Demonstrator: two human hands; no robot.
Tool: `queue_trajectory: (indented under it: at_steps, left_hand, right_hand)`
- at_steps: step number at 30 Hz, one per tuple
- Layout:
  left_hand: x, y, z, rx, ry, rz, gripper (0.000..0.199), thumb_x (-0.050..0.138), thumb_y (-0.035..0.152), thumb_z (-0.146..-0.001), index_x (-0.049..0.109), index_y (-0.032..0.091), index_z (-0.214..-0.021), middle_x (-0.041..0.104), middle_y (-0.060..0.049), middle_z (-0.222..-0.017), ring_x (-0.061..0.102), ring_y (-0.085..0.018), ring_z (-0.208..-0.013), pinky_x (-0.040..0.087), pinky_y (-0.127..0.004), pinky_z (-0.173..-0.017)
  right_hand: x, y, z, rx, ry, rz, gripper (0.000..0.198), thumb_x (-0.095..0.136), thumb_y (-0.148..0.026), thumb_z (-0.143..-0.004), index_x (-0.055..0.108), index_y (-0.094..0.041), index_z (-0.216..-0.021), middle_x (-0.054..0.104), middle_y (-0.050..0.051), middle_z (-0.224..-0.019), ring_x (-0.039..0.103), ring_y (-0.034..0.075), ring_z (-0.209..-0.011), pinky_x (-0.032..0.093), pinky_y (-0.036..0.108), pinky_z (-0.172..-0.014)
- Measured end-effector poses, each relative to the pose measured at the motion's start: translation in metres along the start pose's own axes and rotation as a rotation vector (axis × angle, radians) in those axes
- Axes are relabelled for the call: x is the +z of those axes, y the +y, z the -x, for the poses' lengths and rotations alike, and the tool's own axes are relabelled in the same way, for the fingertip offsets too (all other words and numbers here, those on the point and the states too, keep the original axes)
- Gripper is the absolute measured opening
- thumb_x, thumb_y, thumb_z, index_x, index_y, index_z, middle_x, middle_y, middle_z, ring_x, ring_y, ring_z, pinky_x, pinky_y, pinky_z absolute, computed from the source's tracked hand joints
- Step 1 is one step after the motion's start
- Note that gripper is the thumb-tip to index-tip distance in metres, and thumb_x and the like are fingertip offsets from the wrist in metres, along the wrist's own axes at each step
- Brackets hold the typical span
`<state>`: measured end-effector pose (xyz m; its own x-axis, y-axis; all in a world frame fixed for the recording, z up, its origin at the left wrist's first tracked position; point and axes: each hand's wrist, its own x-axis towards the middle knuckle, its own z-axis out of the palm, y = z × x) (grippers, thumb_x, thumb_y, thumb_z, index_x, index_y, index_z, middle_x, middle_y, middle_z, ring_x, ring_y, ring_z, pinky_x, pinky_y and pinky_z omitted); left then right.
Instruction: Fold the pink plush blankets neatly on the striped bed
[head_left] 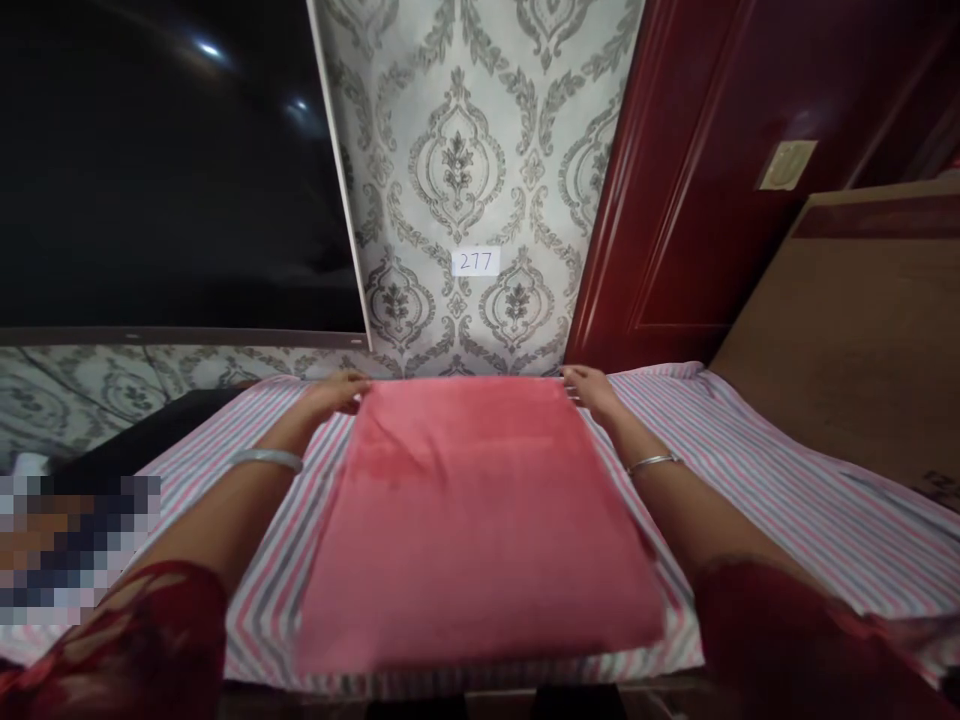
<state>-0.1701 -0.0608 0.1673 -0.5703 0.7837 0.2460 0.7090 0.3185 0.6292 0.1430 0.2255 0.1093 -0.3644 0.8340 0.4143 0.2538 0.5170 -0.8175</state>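
Note:
A coral-pink towel (480,520) with a soft, plush surface lies spread as a rough rectangle on a striped cloth (750,480). A few creases run across its upper left part. At its far left corner, my left hand (341,392) has its fingers closed on the edge. My right hand (589,388) pinches the far right corner in the same way. Both arms reach forward, one along each side of the towel. The fingertips are partly hidden at the corners.
A large dark television screen (172,170) stands at the left. Patterned wallpaper (457,160) bears a paper label (475,261) reading 277. On the right are a dark red door (675,200) and a big cardboard box (862,320). A blurred-out patch covers the lower left.

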Motion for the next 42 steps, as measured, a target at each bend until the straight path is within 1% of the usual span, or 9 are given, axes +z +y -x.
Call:
queue_trajectory:
  at_steps: [3, 6, 11, 14, 24, 32, 37, 39, 42]
  left_hand:
    - [0.035, -0.026, -0.017, -0.011, -0.047, -0.164, 0.056, 0.048, 0.05, -0.085, 0.064, 0.012, -0.123, 0.071, -0.015, -0.119, 0.064, -0.03, -0.115, 0.051, -0.043, -0.099]
    - [0.075, -0.024, -0.02, 0.022, -0.082, -0.198, 0.059, 0.049, 0.043, -0.087, 0.057, 0.009, -0.135, 0.058, -0.018, -0.14, 0.052, -0.031, -0.133, 0.039, -0.043, -0.112]
    - [0.141, -0.01, 0.003, 0.274, -0.239, -0.478, 0.06, 0.042, 0.048, -0.096, 0.043, 0.02, -0.149, 0.035, -0.014, -0.159, 0.028, -0.033, -0.148, 0.016, -0.059, -0.12]
    - [0.158, -0.019, 0.01, 0.295, -0.226, -0.585, 0.06, 0.032, 0.049, -0.1, 0.036, 0.02, -0.153, 0.03, -0.014, -0.161, 0.025, -0.034, -0.149, 0.012, -0.061, -0.12]
    - [0.136, -0.08, -0.022, 0.056, -0.226, -0.493, 0.063, 0.03, 0.053, -0.098, 0.038, 0.023, -0.153, 0.034, -0.011, -0.16, 0.019, -0.033, -0.151, 0.019, -0.06, -0.118]
    - [0.122, -0.103, -0.021, -0.06, -0.167, -0.211, 0.07, 0.034, 0.046, -0.095, 0.034, 0.007, -0.152, 0.03, -0.016, -0.16, 0.024, -0.026, -0.15, 0.025, -0.041, -0.121]
    - [0.093, -0.107, 0.021, -0.13, -0.084, -0.029, 0.075, 0.042, 0.06, -0.091, 0.044, 0.012, -0.148, 0.051, -0.016, -0.148, 0.049, -0.029, -0.136, 0.042, -0.041, -0.112]
    - [0.084, -0.106, 0.041, -0.208, -0.047, 0.17, 0.075, 0.056, 0.059, -0.085, 0.05, 0.013, -0.143, 0.059, -0.017, -0.14, 0.057, -0.03, -0.128, 0.047, -0.04, -0.106]
    - [0.078, -0.092, 0.063, -0.303, -0.059, 0.398, 0.068, 0.07, 0.048, -0.078, 0.058, 0.014, -0.135, 0.066, -0.017, -0.129, 0.063, -0.03, -0.119, 0.055, -0.037, -0.095]
  right_hand:
    - [0.019, 0.018, 0.01, 0.078, -0.037, 0.133, 0.036, 0.045, -0.028, -0.087, 0.069, -0.011, -0.108, 0.074, 0.009, -0.084, 0.068, 0.019, -0.074, 0.054, 0.033, -0.076]
    - [0.04, 0.014, 0.024, 0.038, -0.112, 0.208, 0.036, 0.052, -0.028, -0.087, 0.071, -0.016, -0.115, 0.074, 0.012, -0.11, 0.067, 0.024, -0.103, 0.049, 0.037, -0.094]
    - [0.089, 0.0, 0.06, -0.255, -0.414, 0.551, 0.05, 0.046, -0.042, -0.097, 0.053, -0.025, -0.144, 0.048, 0.01, -0.152, 0.039, 0.03, -0.142, 0.028, 0.052, -0.116]
    - [0.106, 0.009, 0.076, -0.26, -0.48, 0.695, 0.055, 0.037, -0.048, -0.101, 0.042, -0.027, -0.151, 0.036, 0.008, -0.16, 0.028, 0.033, -0.148, 0.019, 0.059, -0.118]
    - [0.109, 0.034, 0.078, -0.296, -0.432, 0.688, 0.056, 0.03, -0.051, -0.102, 0.042, -0.027, -0.152, 0.038, 0.007, -0.159, 0.028, 0.031, -0.148, 0.017, 0.057, -0.119]
    - [0.105, 0.025, 0.072, -0.217, -0.509, 0.597, 0.056, 0.036, -0.049, -0.101, 0.04, -0.027, -0.153, 0.033, 0.006, -0.161, 0.024, 0.029, -0.151, 0.015, 0.057, -0.121]
    - [0.067, 0.039, 0.081, -0.215, -0.557, 0.231, 0.05, 0.042, -0.045, -0.097, 0.055, -0.029, -0.143, 0.044, 0.003, -0.156, 0.029, 0.026, -0.149, 0.017, 0.053, -0.122]
    - [0.042, 0.056, 0.098, -0.152, -0.429, 0.083, 0.049, 0.05, -0.046, -0.092, 0.062, -0.026, -0.135, 0.051, 0.006, -0.151, 0.038, 0.027, -0.144, 0.024, 0.05, -0.12]
    - [0.01, 0.079, 0.131, 0.126, -0.205, -0.114, 0.045, 0.057, -0.044, -0.087, 0.066, -0.023, -0.126, 0.065, 0.011, -0.132, 0.062, 0.026, -0.118, 0.047, 0.045, -0.103]
